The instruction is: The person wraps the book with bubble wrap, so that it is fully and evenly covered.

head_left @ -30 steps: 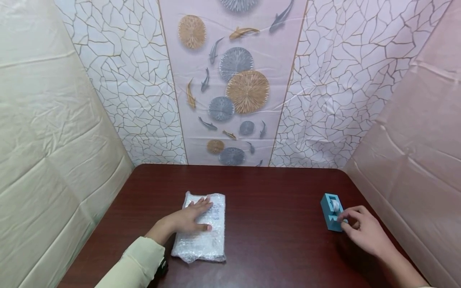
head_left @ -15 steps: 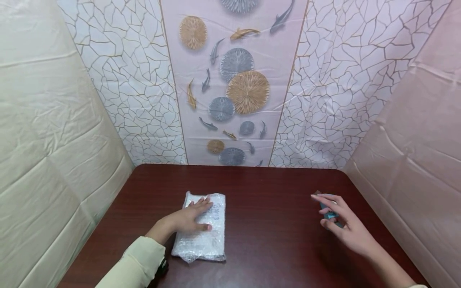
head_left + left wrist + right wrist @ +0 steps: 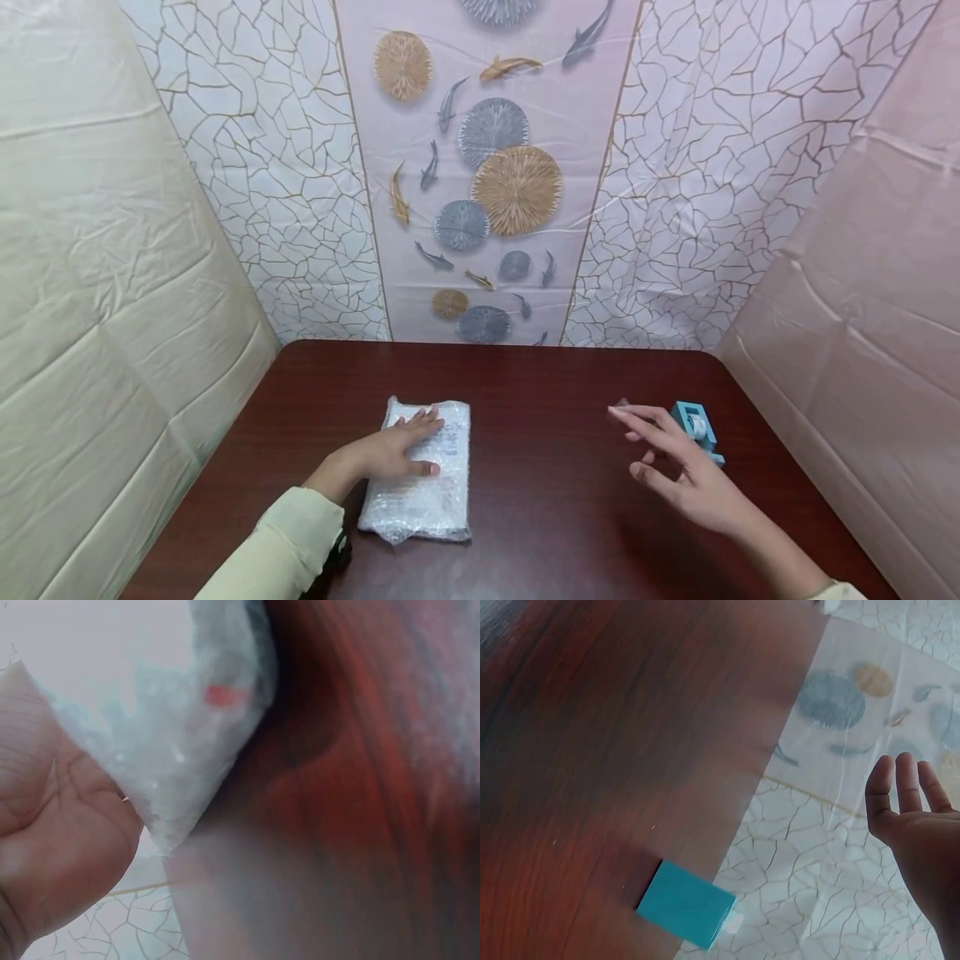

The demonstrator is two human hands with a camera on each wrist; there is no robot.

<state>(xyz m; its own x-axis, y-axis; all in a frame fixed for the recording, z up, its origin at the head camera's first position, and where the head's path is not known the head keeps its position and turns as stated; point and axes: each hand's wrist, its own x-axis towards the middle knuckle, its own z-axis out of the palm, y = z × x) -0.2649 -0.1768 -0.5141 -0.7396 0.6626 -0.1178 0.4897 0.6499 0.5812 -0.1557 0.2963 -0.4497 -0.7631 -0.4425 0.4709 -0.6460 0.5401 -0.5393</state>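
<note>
A flat packet in bubble wrap (image 3: 442,504) lies on the table, left of the middle. My left hand (image 3: 386,458) rests on it with fingers spread. In the left wrist view, a wrapped corner of the packet (image 3: 150,712) juts past the palm (image 3: 71,825). My right hand (image 3: 693,483) is raised over the table, fingers extended and apart. A faint, small piece shows at its fingertips; I cannot tell what it is. Behind that hand stands a teal tape dispenser (image 3: 692,423) with a clear roll, partly hidden. The right wrist view shows the dispenser's plain side (image 3: 686,904), apart from the hand (image 3: 922,840).
The dark red-brown table (image 3: 540,433) has rounded far corners. A patterned cloth with fish and round motifs (image 3: 517,192) hangs behind it. Beige cloth walls (image 3: 847,333) close in both sides.
My right hand has moved left from the tape dispenser, and its fingers have straightened from a pinch. The dispenser shows again behind it. My left hand and the packet have stayed put.
</note>
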